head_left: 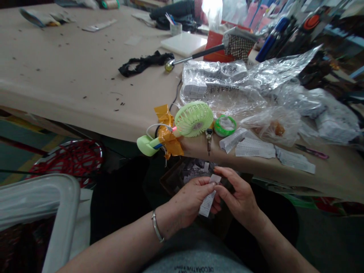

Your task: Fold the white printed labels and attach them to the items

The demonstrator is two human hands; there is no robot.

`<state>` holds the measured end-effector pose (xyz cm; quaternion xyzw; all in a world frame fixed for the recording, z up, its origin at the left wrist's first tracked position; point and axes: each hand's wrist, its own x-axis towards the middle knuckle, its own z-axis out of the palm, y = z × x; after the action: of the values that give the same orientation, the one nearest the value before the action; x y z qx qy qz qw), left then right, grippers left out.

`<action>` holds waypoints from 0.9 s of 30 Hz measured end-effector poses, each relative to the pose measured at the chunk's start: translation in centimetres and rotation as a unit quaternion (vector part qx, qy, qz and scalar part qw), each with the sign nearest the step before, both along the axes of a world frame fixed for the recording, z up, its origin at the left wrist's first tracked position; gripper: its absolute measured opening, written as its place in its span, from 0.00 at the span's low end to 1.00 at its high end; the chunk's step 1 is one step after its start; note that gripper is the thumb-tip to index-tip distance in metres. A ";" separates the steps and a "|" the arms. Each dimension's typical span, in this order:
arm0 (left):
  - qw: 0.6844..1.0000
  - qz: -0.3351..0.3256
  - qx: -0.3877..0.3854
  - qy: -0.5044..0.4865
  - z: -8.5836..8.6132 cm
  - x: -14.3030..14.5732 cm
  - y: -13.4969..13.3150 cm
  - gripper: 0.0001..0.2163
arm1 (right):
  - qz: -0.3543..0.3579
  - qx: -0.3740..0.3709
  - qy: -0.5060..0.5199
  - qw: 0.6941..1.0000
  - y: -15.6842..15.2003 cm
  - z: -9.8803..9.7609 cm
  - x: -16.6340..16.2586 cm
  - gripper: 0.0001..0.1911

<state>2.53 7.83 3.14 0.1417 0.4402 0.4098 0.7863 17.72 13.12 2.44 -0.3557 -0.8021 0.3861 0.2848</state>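
A narrow white printed label [207, 205] is pinched in my left hand [191, 198], its thumb lying across the upper part. The label slants, its lower end hanging below the thumb. My right hand [240, 195] meets it from the other side, thumb tip at the label's right edge and index finger curved above the top end. Some right fingertips are hidden behind the label. Both hands are in front of the table edge, over my lap. Under them a box [167, 182] holds many small white and grey label pieces, partly covered by the hands.
A green fan [194, 119] is taped to the table edge, beside a screwdriver-like tool [209, 142] and a green round tub [225, 126]. Printed label strips [254, 148], small scissors [312, 151] and clear plastic bags [227, 91] lie rightward. A white-rimmed bin [66, 212] stands left.
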 end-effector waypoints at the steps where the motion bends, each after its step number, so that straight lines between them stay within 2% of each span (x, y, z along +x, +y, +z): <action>1: 1.000 0.003 0.000 -0.004 0.0 0.0 0.0 0.09 | 0.008 0.040 -0.015 0.999 -0.1 0.0 0.0 0.19; 3: 1.000 0.005 0.006 -0.012 0.0 0.0 0.1 0.08 | 0.020 0.090 -0.041 0.995 -0.2 0.0 -0.2 0.19; 6: 1.000 0.002 0.014 -0.014 0.0 0.1 0.1 0.06 | 0.028 0.119 -0.063 0.991 -0.2 0.0 -0.4 0.17; 12: 1.000 0.005 -0.004 -0.003 -0.1 0.0 0.1 0.06 | 0.030 0.085 -0.052 0.995 -0.3 -0.3 -0.6 0.17; 15: 1.000 0.013 -0.002 -0.009 -0.2 -0.2 0.0 0.07 | 0.013 0.038 -0.026 0.999 -0.4 -0.5 -0.7 0.19; 17: 1.000 0.025 0.008 -0.015 -0.3 -0.2 -0.1 0.09 | -0.018 -0.023 0.008 1.000 -0.3 -0.6 -0.9 0.19; 22: 0.998 0.053 0.027 0.021 -0.1 -0.4 -0.1 0.11 | -0.060 -0.224 0.097 0.968 0.4 -0.7 -1.8 0.07; 27: 0.994 0.062 0.048 0.079 0.4 -0.6 0.3 0.09 | -0.060 -0.275 0.128 0.951 0.8 -0.2 -3.1 0.08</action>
<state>1.92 8.13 3.52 0.1834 0.4889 0.4663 0.7141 14.62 13.91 2.27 -0.4150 -0.5990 0.6160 0.2991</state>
